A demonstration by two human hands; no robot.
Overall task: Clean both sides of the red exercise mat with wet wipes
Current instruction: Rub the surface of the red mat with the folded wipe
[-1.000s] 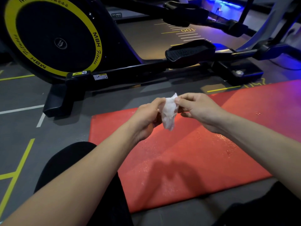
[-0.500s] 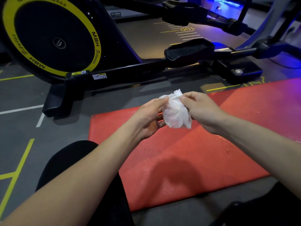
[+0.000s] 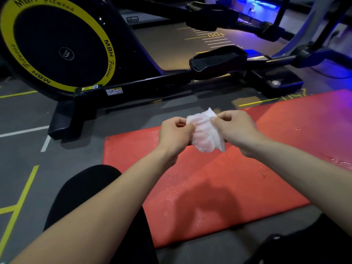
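I see a black elliptical trainer [image 3: 152, 86] standing on the grey gym floor [image 3: 24, 153]. Its round flywheel cover [image 3: 57, 42], ringed in yellow, reads "MBH Fitness". A black foot pedal [image 3: 217, 60] sits right of the wheel. Yellow and white lines mark the floor, and blue light glows at upper right.

A single head-worn wide-angle view looks forward and steeply down along both forearms, close over the red mat [image 3: 219, 187] on the floor [image 3: 24, 153]; straight lines bow toward the frame's edges, and the elliptical machine [image 3: 133, 80] crosses the far top. No second view shares the scene
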